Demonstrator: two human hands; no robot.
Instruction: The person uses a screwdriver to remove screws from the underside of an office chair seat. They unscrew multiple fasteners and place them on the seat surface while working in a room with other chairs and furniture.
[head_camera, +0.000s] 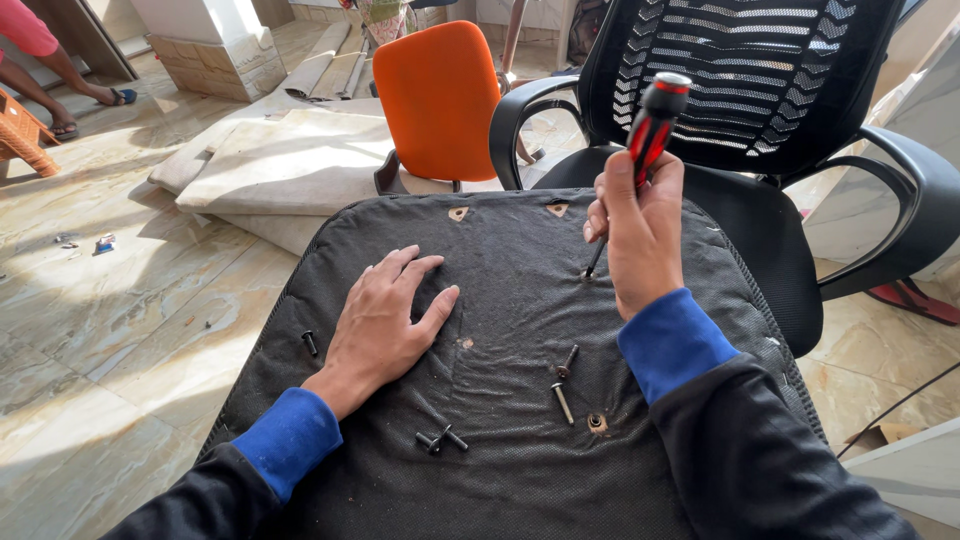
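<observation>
An upturned chair seat (520, 290) covered in black fabric lies in front of me. My left hand (385, 320) rests flat on it, fingers spread. My right hand (640, 225) grips a red-and-black screwdriver (650, 135), held nearly upright with its tip on the fabric near the seat's far edge. Loose bolts lie on the fabric: two (564, 382) near my right wrist, a crossed pair (440, 440) by my left forearm, and one (310, 343) near the left edge. Several screw holes (597, 423) show torn fabric.
A black mesh office chair (760, 90) stands just behind the seat at right. An orange chair back (437, 100) and stacked beige boards (290, 160) lie beyond on the tiled floor. Another person's sandalled feet (90, 100) show at top left.
</observation>
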